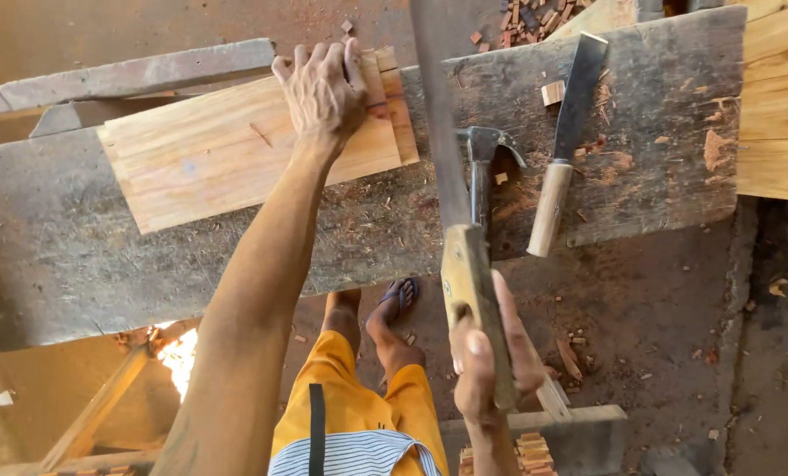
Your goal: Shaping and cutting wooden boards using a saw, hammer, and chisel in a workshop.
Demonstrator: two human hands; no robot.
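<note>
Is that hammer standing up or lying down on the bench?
Lying down. The hammer rests flat on the worn bench, head away from the person, partly behind the raised blade.

A weathered, grey plank counter [77, 256] carries a pale wooden board [209, 159], laid at a slant on its left half, a claw hammer [480, 167] near the middle and a wooden-handled cleaver [566, 141] just beside it, amid scattered wood chips [715, 150].

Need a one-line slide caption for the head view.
Left hand steadies a pale plank on the workbench; right hand raises a long blade.
</note>
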